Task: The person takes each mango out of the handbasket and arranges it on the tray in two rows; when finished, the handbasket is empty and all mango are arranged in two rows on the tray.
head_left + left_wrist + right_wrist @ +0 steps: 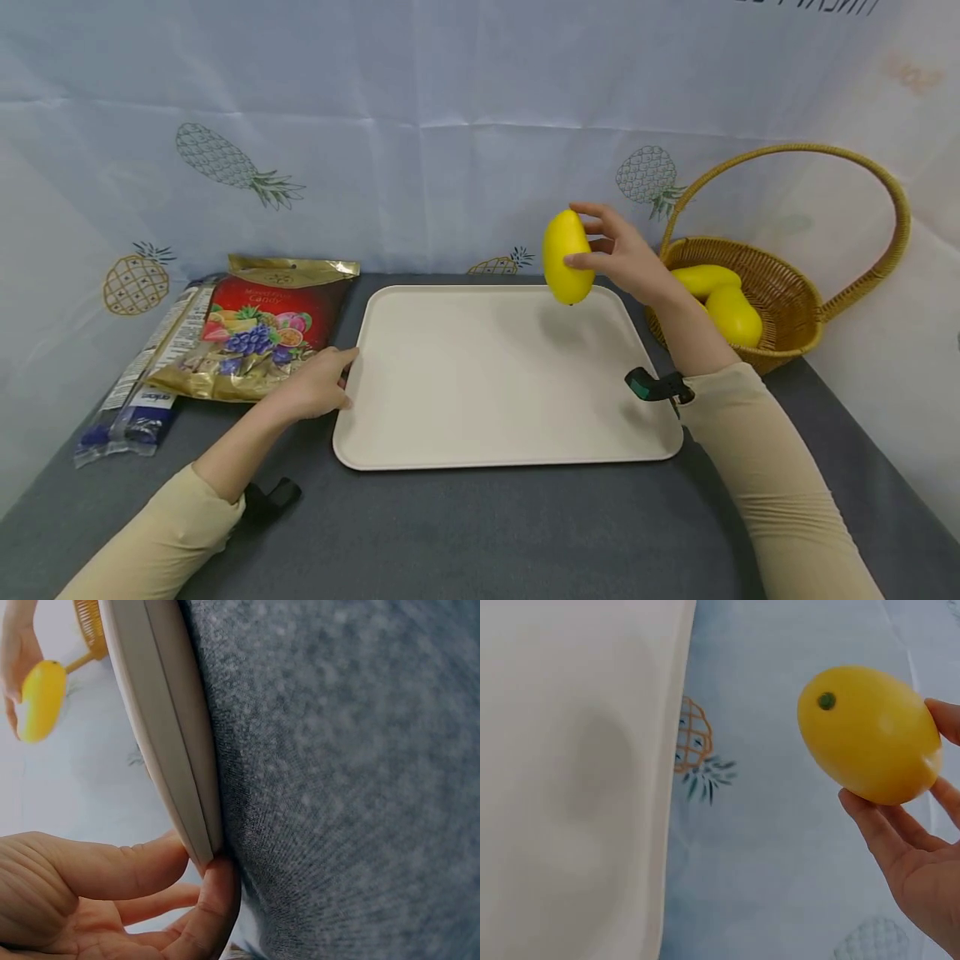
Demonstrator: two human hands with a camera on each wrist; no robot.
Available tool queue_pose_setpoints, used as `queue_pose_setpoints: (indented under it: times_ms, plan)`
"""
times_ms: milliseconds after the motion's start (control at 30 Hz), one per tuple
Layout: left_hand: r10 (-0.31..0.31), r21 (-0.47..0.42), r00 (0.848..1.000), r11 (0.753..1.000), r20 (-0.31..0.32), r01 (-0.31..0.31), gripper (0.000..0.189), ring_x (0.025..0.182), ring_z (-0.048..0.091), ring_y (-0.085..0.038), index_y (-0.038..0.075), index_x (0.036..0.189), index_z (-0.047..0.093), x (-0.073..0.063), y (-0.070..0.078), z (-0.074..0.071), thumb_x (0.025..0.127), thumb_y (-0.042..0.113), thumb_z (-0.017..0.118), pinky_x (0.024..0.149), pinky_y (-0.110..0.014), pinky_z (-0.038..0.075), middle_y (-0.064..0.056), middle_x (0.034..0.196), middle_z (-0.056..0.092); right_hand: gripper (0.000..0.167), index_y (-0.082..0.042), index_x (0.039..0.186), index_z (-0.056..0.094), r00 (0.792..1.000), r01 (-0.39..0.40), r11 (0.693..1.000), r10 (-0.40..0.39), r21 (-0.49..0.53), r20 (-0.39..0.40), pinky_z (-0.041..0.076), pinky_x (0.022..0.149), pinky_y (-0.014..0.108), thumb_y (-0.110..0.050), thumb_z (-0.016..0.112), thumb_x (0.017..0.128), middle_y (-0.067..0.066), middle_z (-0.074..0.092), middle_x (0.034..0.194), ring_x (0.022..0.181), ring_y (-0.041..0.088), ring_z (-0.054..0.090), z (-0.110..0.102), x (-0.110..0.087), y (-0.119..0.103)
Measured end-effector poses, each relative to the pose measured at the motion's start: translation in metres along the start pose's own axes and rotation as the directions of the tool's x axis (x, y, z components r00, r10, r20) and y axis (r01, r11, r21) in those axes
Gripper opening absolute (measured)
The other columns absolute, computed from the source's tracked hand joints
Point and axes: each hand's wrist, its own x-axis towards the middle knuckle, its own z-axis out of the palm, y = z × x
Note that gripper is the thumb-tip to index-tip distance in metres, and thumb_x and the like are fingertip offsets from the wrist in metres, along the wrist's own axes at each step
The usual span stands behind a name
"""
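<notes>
My right hand [618,250] holds a smooth yellow mango [567,257] upright in the air over the far right part of a cream tray [487,383]. In the right wrist view, fingertips and thumb grip the mango [870,735] from one side, and its green stem spot shows. At the tray's left edge is my left hand [318,385]. The left wrist view shows that hand [112,892] pinching the tray's rim [169,735], the thumb on one side and a finger on the other. The tray lies flat on the dark grey table.
A wicker basket [795,329] with a tall arched handle stands at the right, holding yellow fruit [733,317]. To the left, a red and gold candy bag [258,329] partly overlaps a blue and white packet [150,400]. A pineapple-print cloth [450,167] hangs behind the table.
</notes>
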Motion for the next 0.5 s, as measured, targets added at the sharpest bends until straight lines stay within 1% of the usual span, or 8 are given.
queue_pose_setpoints:
  times_ms: [267, 367, 500]
  plan:
    - [0.003, -0.016, 1.0, 1.0, 0.003, -0.003, 0.08, 0.088, 0.053, -0.03, -0.02, 0.145, 0.03, 0.0, -0.001, 0.001, 0.078, -0.006, 0.072, 0.07, -0.034, 0.048, -0.035, 0.12, 0.05, 0.072, -0.03, 0.151, 0.036, 0.998, -0.006, 0.997, 0.002, 0.072, 0.057, 0.053, 0.096, 0.045, -0.016, 0.07, 0.089, 0.012, 0.045, 0.147, 0.121, 0.031, 0.058, 0.036, 0.013, 0.002]
    - [0.001, -0.022, 1.0, 1.0, 0.006, 0.0, 0.08, 0.089, 0.054, -0.031, -0.02, 0.145, 0.029, 0.0, 0.0, 0.0, 0.079, -0.006, 0.071, 0.071, -0.035, 0.049, -0.035, 0.121, 0.05, 0.073, -0.03, 0.151, 0.036, 0.997, -0.005, 0.995, -0.003, 0.1, 0.081, 0.053, 0.096, 0.048, -0.016, 0.07, 0.088, 0.013, 0.044, 0.147, 0.12, 0.033, 0.058, 0.05, 0.018, 0.002]
    - [-0.001, -0.029, 1.0, 1.0, 0.008, 0.001, 0.079, 0.09, 0.055, -0.032, -0.021, 0.145, 0.029, 0.0, 0.0, 0.0, 0.079, -0.006, 0.071, 0.071, -0.035, 0.049, -0.035, 0.122, 0.049, 0.073, -0.029, 0.151, 0.037, 0.994, -0.026, 0.99, 0.012, 0.136, 0.107, 0.054, 0.095, 0.046, -0.017, 0.071, 0.088, 0.013, 0.044, 0.147, 0.117, 0.033, 0.06, 0.068, 0.024, 0.002]
